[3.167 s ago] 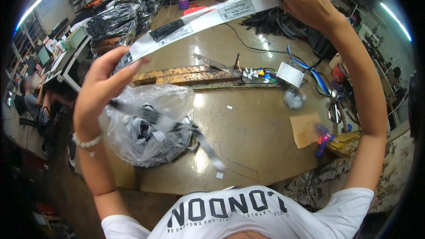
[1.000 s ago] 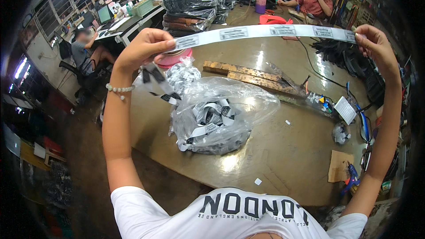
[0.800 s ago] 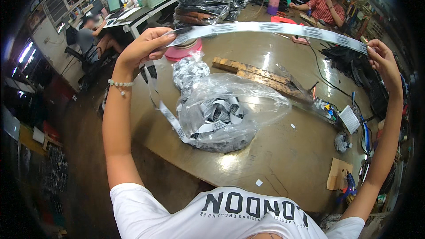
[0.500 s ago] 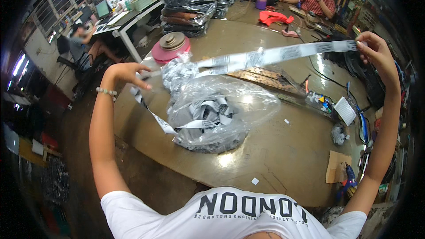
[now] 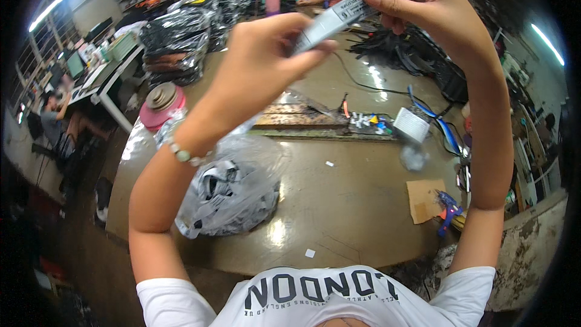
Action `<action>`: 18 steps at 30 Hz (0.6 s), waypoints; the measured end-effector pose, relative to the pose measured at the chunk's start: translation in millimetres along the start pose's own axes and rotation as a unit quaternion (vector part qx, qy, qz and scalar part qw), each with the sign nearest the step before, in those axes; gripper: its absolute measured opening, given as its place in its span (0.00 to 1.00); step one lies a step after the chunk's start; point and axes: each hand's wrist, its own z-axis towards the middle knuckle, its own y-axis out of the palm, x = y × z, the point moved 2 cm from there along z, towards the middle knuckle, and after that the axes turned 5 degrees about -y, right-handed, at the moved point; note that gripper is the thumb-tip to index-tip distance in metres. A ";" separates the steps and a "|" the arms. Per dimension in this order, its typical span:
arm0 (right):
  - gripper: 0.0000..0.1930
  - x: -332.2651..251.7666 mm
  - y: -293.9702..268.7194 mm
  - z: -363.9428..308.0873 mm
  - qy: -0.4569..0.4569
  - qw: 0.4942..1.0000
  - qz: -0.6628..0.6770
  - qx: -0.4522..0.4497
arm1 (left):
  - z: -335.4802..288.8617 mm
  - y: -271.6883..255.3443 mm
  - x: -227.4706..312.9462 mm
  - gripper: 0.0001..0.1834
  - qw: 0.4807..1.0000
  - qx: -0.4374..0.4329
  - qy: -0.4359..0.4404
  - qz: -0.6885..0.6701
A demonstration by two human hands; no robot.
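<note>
**Above the table: both hands on a printed strip**

Above the brown worktable (image 5: pixel 339 218), I hold both forearms raised, elbows bent, hands close together at head height. My left hand (image 5: pixel 266 63) pinches the lower end of a grey printed strip (image 5: pixel 330 19) between thumb and fingertips; a bead bracelet (image 5: pixel 181 152) circles that wrist. My right hand (image 5: pixel 423 6) grips the strip's upper end, fingers curled over it. Below my left forearm, a clear plastic bag of grey strips (image 5: pixel 227 191) lies on the table.
</note>
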 end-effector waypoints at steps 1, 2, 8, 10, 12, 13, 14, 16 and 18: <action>0.14 1.9 -3.4 -2.6 -0.016 1.000 0.005 -0.004 | 0.1 -6.1 -0.8 0.11 0.999 0.021 0.039 0.019; 0.15 8.5 -9.1 -5.6 -0.032 0.999 0.010 -0.007 | -0.6 -12.6 -5.3 0.10 0.998 0.032 0.021 0.051; 0.10 65.6 12.5 -41.3 -0.016 0.986 0.161 0.030 | -34.4 -37.7 -35.6 0.09 0.988 -0.037 -0.118 0.090; 0.10 82.2 26.6 -55.4 0.010 0.980 0.199 0.029 | -48.8 -57.9 -49.4 0.09 0.982 -0.080 -0.121 0.121; 0.11 99.2 37.3 -67.7 0.065 0.973 0.215 0.056 | -67.2 -91.0 -73.1 0.10 0.969 -0.105 -0.170 0.143; 0.11 106.5 40.3 -73.9 0.083 0.970 0.220 0.061 | -77.8 -113.8 -86.2 0.10 0.965 -0.112 -0.186 0.143; 0.11 113.5 41.7 -80.4 0.108 0.967 0.222 0.066 | -87.8 -138.8 -101.8 0.10 0.957 -0.096 -0.208 0.176; 0.11 124.6 40.1 -92.1 0.143 0.969 0.191 0.064 | -112.9 -195.2 -128.4 0.09 0.946 -0.068 -0.253 0.189; 0.10 131.2 39.3 -98.3 0.163 0.971 0.162 0.061 | -140.8 -249.3 -149.4 0.06 0.913 -0.023 -0.354 0.203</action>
